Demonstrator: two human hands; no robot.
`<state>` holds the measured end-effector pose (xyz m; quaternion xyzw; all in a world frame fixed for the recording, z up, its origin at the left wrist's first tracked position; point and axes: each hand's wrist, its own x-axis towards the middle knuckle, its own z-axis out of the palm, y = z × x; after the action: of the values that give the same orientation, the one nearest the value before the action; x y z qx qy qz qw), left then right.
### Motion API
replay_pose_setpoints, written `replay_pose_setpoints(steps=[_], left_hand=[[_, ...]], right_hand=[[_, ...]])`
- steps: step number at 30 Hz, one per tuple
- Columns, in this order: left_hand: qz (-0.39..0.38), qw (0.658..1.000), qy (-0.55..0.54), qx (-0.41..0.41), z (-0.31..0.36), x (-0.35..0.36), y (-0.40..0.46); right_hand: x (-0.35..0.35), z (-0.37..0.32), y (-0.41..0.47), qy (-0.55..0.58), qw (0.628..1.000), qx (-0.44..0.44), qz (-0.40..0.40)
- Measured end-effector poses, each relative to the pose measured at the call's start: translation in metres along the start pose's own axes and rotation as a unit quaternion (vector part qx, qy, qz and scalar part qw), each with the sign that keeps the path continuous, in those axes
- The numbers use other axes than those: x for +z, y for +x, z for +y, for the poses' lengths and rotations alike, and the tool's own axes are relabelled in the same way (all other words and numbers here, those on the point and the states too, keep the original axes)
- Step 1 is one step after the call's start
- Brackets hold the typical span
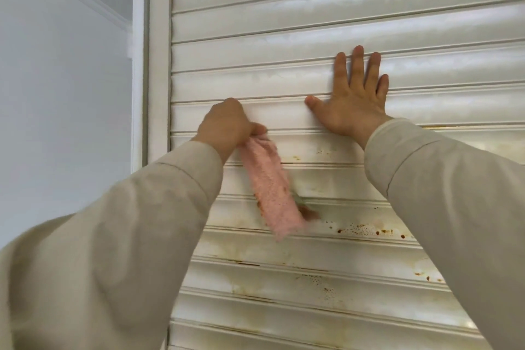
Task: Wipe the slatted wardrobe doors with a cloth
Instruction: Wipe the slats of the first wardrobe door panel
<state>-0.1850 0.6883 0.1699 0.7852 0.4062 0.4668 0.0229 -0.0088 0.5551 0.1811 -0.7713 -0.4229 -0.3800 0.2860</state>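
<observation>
Pink cloth (270, 187) gripped in left hand (227, 125), hanging down across white slatted wardrobe door (284, 31). Right hand (355, 102) flat against slats, fingers straight and spread. Brown stains (366, 229) on lower slats.

Both arms wear loose, long beige sleeves (119, 236) of matte fabric with seamed cuffs at the wrists. Left hand (227, 125) and right hand (355, 99) are bare.
</observation>
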Motion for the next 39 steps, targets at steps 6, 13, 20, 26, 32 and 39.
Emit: replay_pose_setpoints(steps=[6,13,20,26,32,39], left_hand=[[0.062,0.99,-0.065,-0.108,-0.099,-0.039,-0.001],[0.027,0.996,0.005,-0.084,-0.091,-0.036,0.01],[-0.005,0.999,0.034,0.012,-0.001,-0.005,-0.004],[0.005,0.992,-0.068,0.107,0.097,0.042,-0.031],[-0.019,0.998,-0.009,0.06,0.063,0.027,-0.018],[-0.036,0.995,-0.077,-0.048,0.02,-0.003,-0.028]], right_hand=[[-0.004,-0.004,-0.001,-0.008,1.0,0.002,-0.018],[-0.001,-0.006,0.002,-0.018,1.0,0.005,-0.017],[-0.001,-0.007,0.002,-0.014,1.0,0.006,-0.018],[-0.004,-0.002,0.005,0.025,0.999,-0.011,-0.034],[-0.014,0.015,0.004,0.005,0.999,-0.045,-0.021],[-0.032,0.045,0.004,-0.073,0.987,-0.142,0.031]])
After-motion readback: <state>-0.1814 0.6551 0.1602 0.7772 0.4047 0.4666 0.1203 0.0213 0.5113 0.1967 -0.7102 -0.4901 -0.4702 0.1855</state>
